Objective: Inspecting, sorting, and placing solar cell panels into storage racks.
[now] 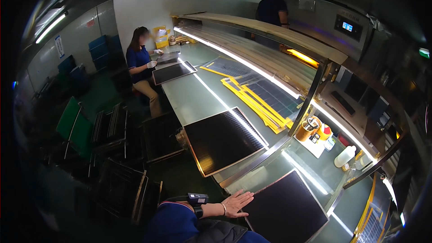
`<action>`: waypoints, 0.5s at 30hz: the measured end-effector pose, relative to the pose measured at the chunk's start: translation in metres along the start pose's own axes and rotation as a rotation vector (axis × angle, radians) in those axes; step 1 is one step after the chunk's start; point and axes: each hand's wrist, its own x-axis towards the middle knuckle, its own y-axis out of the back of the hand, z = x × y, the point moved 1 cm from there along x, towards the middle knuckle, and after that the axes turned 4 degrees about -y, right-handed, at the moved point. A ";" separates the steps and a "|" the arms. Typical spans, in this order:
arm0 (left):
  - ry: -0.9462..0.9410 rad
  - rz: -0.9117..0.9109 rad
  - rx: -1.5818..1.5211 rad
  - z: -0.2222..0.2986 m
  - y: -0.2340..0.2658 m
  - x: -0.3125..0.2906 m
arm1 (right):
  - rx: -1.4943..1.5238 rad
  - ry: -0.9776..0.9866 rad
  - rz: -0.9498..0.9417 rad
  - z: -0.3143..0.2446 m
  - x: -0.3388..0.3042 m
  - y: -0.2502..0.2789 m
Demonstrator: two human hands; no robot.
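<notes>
My left hand lies palm down with its fingers spread, at the left edge of a dark rectangular panel with a thin light frame. The fingertips reach the panel's rim; nothing is gripped. A bracelet and a dark band with a small black box are on that wrist and forearm. The panel rests on the glossy worktable in front of me. Farther along the bench lies a second framed dark panel, its left side overhanging the table edge. My right hand is not in view.
Yellow-edged sheets lie under the lit shelf. A white bottle and a brown container stand right. A seated co-worker in white gloves handles a sheet; another person stands behind. Racks fill the left floor.
</notes>
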 end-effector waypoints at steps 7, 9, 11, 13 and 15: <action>-0.168 0.169 -0.331 -0.030 -0.008 -0.012 | 0.144 0.292 0.166 0.015 -0.029 -0.003; -0.212 0.293 -0.310 -0.058 0.023 -0.014 | 0.224 0.289 0.044 0.048 -0.018 -0.010; -0.096 0.402 -0.269 -0.097 0.045 -0.037 | 0.449 0.257 0.448 0.113 0.005 -0.049; 0.032 0.425 -0.111 -0.116 0.080 -0.060 | 0.951 -0.103 0.791 0.094 0.070 0.050; 0.185 0.364 0.052 -0.134 0.085 -0.086 | 0.542 -0.575 0.831 0.125 0.103 0.087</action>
